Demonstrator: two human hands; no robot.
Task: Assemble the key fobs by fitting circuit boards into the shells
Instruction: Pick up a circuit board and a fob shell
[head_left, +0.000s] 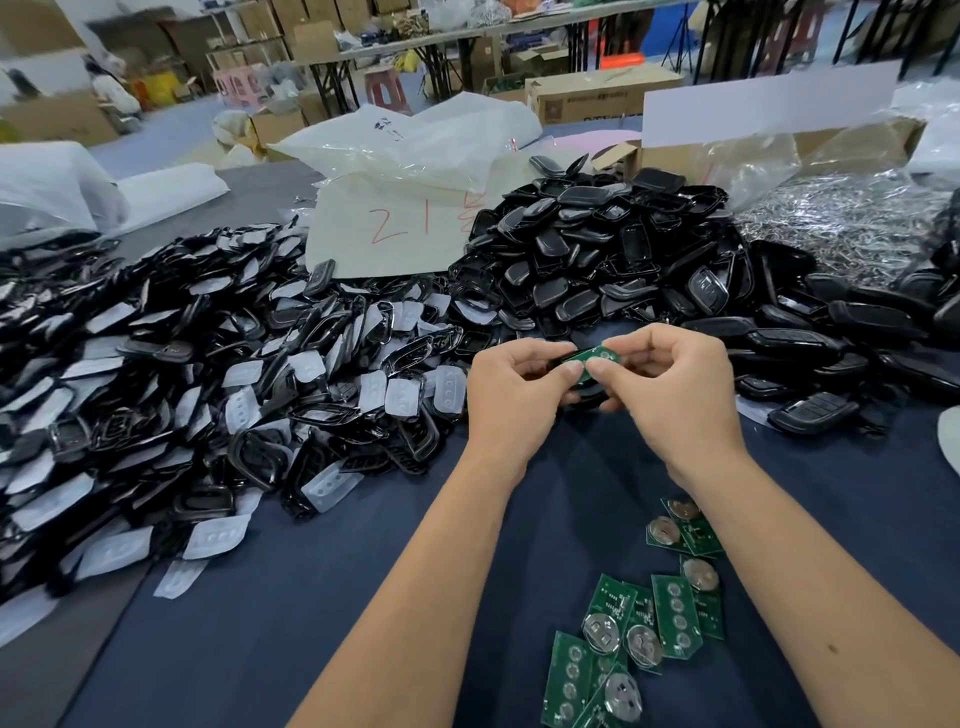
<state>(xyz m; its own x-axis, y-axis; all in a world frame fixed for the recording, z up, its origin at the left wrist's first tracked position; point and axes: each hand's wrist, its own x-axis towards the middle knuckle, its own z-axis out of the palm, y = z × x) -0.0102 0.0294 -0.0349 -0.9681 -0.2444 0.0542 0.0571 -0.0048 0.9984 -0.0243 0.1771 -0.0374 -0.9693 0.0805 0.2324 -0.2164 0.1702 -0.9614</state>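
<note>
Both hands up over the blue table cloth (322, 597), meeting at center frame. Left hand (511, 395) and right hand (670, 384) pinch 1 green circuit board (592, 357) between thumbs and forefingers, board tilted, upper face w/ round pads showing. Right under the board, partly hidden by fingers, a black shell (587, 392) sits in the curled fingers; can't tell which hand carries most of it, or if board is seated yet. Both hands closed narrow on the parts, fingertips nearly touching each other.

Loose circuit boards (639, 618) lie in a scatter on the cloth near-right, under the right forearm; some show coin-cell holders, some show 4 round pads, several overlap. 2 more boards sit slightly apart, farther up by the wrist.

Left of hands: big heap of black frames w/ white rubber button pads (171, 395), spills to the left edge. Behind hands: tall pile of black shell backs (597, 249). Right: row of finished-looking black fobs (813, 413), buttons up on the nearest.

Behind the piles: clear plastic bag (395, 150), white sheet w/ red "21" (395, 223), cardboard box (779, 140), bag of shiny metal pieces (841, 218). Background is warehouse, blurry.
</note>
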